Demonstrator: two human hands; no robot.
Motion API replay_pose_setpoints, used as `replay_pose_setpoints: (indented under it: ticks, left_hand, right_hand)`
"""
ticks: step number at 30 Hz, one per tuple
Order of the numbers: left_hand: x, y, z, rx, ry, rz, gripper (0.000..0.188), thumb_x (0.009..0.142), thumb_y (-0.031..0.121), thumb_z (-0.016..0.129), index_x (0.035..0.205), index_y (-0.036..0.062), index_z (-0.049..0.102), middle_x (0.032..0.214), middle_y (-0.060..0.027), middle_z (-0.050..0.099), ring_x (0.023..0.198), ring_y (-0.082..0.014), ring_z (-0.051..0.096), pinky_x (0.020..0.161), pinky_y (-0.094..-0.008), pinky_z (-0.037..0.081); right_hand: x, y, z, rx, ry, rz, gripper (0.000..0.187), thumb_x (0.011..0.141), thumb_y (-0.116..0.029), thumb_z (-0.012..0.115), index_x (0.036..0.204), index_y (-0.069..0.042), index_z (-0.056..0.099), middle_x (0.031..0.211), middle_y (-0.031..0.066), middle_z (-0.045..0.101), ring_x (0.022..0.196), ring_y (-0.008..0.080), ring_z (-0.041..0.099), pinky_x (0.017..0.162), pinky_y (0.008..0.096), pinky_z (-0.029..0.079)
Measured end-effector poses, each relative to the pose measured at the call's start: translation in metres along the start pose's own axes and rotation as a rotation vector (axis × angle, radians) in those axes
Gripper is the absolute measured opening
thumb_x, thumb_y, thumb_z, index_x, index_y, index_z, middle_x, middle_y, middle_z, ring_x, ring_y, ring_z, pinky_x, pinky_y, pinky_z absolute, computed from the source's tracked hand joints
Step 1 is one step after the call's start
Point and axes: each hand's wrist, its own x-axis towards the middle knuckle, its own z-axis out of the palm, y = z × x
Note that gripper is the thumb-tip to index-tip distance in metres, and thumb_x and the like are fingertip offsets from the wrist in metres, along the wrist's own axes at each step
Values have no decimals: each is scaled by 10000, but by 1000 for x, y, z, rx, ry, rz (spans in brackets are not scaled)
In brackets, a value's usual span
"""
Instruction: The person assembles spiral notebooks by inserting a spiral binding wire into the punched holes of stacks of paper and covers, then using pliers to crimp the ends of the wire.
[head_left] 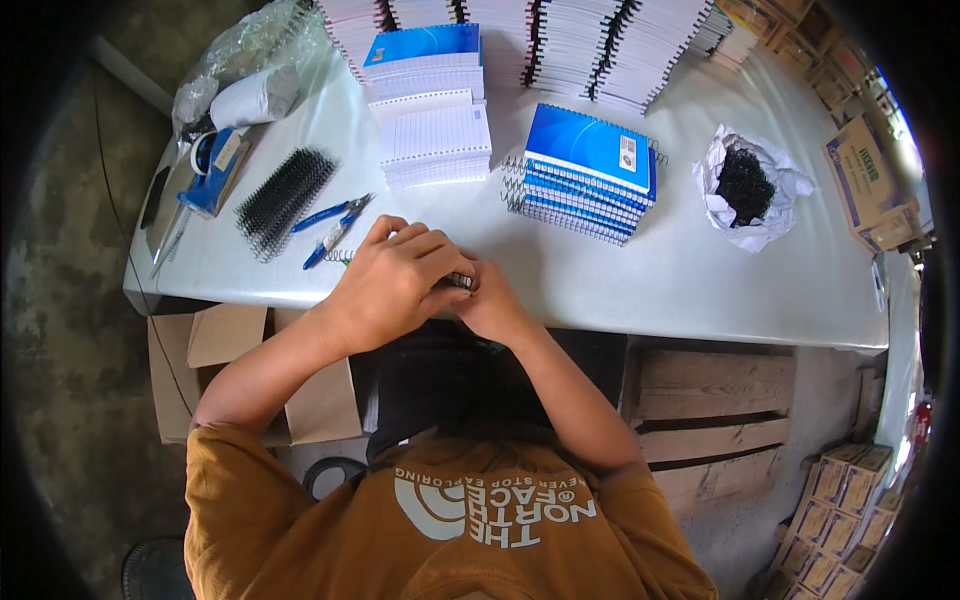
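Note:
Close to the table's front edge, my left hand (395, 275) and my right hand (492, 302) are together, fingers curled round a small dark ribbed thing (460, 280). Most of it is covered by the fingers, so its kind cannot be told. A thin wire coil (340, 256) pokes out beside the left hand. Just beyond lie two blue-handled cutting pliers (330, 230). Left of these is a bundle of black spiral coils (283, 203). Ahead stand a stack of lined, punched pages (436, 135) and a pile of blue spiral notebooks (585, 150).
Along the back stand thick coil-bound books (570, 50). A blue tape dispenser (215, 172) and a wrapped white roll (255, 97) lie at left. At right, crumpled paper (715, 215) holds black bits (745, 188), near a cardboard box (866, 180). Open cartons (325, 395) sit below the table.

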Motion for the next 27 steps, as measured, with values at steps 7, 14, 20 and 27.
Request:
replay_pose_setpoints:
  ticks: [7,14,20,27]
  left_hand:
    - [4,-9,-1,-126,-45,-15,169,742,127,700,895,98,634,941,-53,605,873,-239,560,772,-353,390]
    - [9,-11,-5,-156,-80,28,157,756,123,693,903,101,642,939,-41,614,886,-233,567,777,-354,386]
    - [6,-9,1,-43,-17,92,227,687,137,744,890,114,647,908,-30,626,870,-214,578,782,-343,383]
    - [1,2,0,121,67,-10,309,640,199,772,917,133,654,956,-25,606,945,-212,555,836,-362,367]
  right_hand:
    - [2,3,1,-14,18,17,164,797,-59,611,951,-4,628,1016,170,633,954,350,596,823,385,477]
    - [3,5,0,11,9,40,185,786,-59,621,963,-5,628,1004,173,634,936,343,607,817,383,483]
    - [2,3,-2,-80,-13,-1,198,774,-27,610,971,-9,619,1002,173,634,932,346,606,812,377,489]
    - [2,2,0,-46,-77,49,248,766,1,617,1010,-39,629,1019,134,648,940,325,613,842,370,470]
